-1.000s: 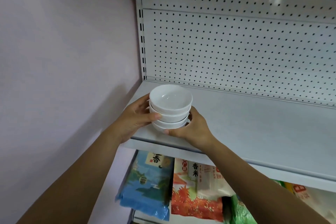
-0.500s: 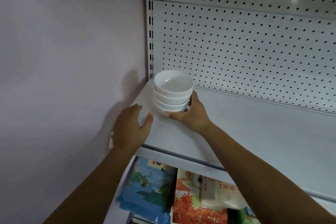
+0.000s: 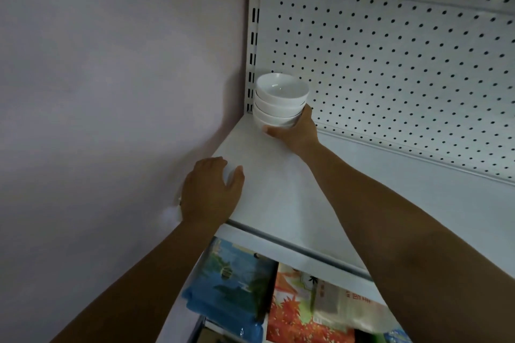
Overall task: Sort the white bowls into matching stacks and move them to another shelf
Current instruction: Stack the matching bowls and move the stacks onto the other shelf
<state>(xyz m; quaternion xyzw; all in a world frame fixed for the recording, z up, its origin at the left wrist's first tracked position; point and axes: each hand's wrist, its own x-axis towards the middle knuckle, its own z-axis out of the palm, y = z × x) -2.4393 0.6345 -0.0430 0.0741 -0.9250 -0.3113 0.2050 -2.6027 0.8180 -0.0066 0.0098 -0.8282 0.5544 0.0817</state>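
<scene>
Head view, compared with the frame half a second ago: I see the stack of white bowls (image 3: 280,104) displaced rearward and to the left along the shelf (image 3: 278,203). It now stands in the back left corner, just in front of the pegboard back panel (image 3: 390,64) and just beside the slotted upright (image 3: 254,36). One second ago both hands clasped the stack near the front edge. The left hand (image 3: 209,192) has since let go and drawn back.

Current state of the hands:
- The right hand (image 3: 295,133) grips the stack low down. The thumb lies across the front of the lowest bowl and the fingers curl round the right side, behind the bowls. The forearm extends diagonally over the shelf from the front right.
- The left hand holds nothing. It lies palm down at the front left corner of the shelf, fingers loosely curved and the thumb spread to the right. It is well apart from the stack.

Position of the stack relative to the gripping hand: the bowls sit to the left of and above the palm, upright, nested rim up. I count four. The base is level with the shelf surface; I cannot tell whether it bears fully on it.

The wall (image 3: 111,64) adjoins the left edge of the shelf. Below the front edge, a blue packet (image 3: 231,284) stands beside an orange-red packet (image 3: 301,312).
</scene>
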